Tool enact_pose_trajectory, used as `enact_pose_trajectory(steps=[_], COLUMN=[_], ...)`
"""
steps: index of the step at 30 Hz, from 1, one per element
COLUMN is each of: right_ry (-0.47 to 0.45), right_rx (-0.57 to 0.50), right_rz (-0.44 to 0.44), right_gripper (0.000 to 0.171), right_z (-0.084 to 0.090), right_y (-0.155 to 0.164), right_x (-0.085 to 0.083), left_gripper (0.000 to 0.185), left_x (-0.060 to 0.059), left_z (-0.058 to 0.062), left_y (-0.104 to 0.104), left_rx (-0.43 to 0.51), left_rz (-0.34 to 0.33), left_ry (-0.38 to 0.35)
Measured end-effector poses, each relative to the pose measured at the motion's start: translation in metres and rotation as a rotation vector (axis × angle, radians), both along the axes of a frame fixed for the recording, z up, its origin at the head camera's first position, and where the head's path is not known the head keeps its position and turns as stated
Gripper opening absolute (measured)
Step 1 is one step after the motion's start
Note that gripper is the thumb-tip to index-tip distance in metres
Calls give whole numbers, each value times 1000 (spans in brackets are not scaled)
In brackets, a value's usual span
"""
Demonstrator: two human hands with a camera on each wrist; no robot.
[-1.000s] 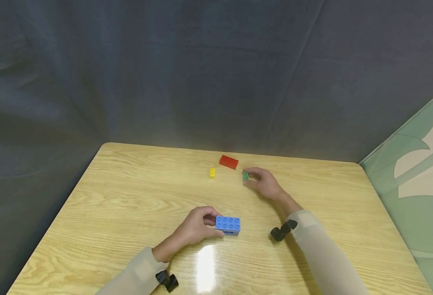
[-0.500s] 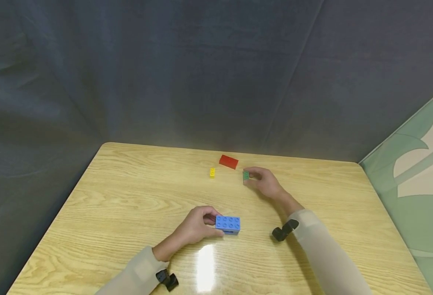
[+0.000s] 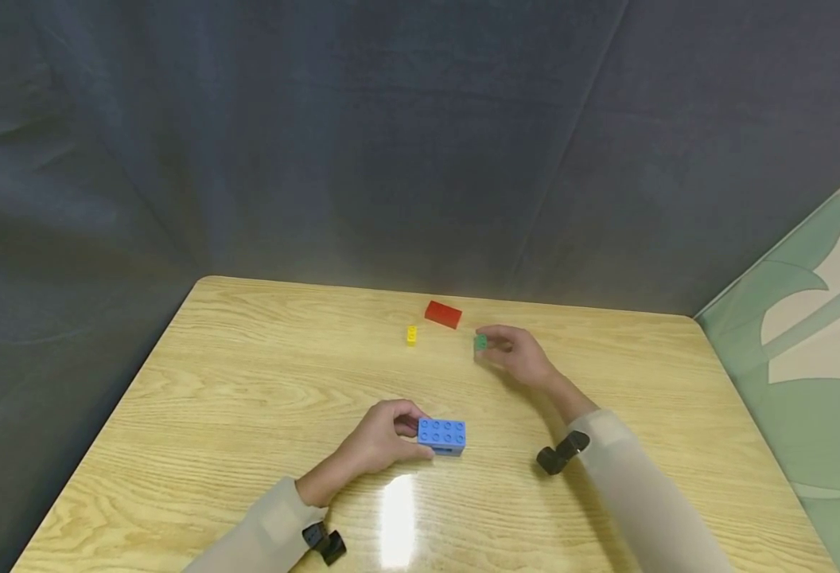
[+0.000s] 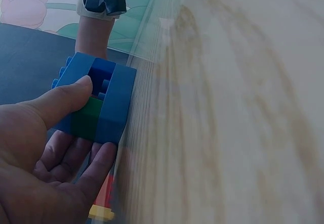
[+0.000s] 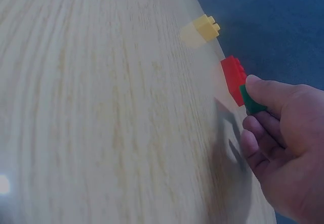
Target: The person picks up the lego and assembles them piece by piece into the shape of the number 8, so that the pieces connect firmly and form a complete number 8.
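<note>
In the head view my left hand (image 3: 380, 439) grips the left end of a stack of blue toy bricks (image 3: 441, 432), studs up, near the middle of the table. The left wrist view shows a green brick (image 4: 87, 119) sandwiched between the stack's blue top and bottom bricks, beside a gap. Farther back and to the right, my right hand (image 3: 522, 356) pinches a small green brick (image 3: 480, 342) between thumb and fingers. Whether that brick touches the table, I cannot tell. A red brick (image 3: 444, 314) and a small yellow brick (image 3: 411, 335) lie to its left.
All of this is on a light wooden table (image 3: 270, 350). A dark curtain (image 3: 420, 143) hangs behind and left of it. On the right stands a green and white patterned panel (image 3: 821, 358). Glare shows on the near part of the tabletop.
My right hand, with the small green brick between its fingers, has shifted slightly to the right. The left hand and the blue stack have stayed where they were.
</note>
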State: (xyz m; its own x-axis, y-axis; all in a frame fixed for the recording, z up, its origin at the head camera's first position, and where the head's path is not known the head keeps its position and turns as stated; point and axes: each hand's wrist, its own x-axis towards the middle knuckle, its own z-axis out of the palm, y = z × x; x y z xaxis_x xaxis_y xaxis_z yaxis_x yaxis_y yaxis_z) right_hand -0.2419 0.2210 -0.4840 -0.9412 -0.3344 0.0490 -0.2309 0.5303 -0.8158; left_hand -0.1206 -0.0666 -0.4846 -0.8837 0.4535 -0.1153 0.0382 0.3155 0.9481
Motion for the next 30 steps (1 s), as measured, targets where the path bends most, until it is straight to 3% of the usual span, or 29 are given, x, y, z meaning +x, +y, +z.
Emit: enact_pose_trajectory(steps=[5, 30], right_ry=[-12, 73], right_rx=[-2, 4], right_rz=[-26, 44], right_gripper=[40, 41], right_z=[3, 44], right_y=[3, 11], right_x=[2, 34], left_gripper=[35, 36], left_x=[0, 0], left_z=[-1, -2], left_y=[0, -3], left_rx=[-4, -9], left_rz=[6, 5], left_ry=[-9, -7])
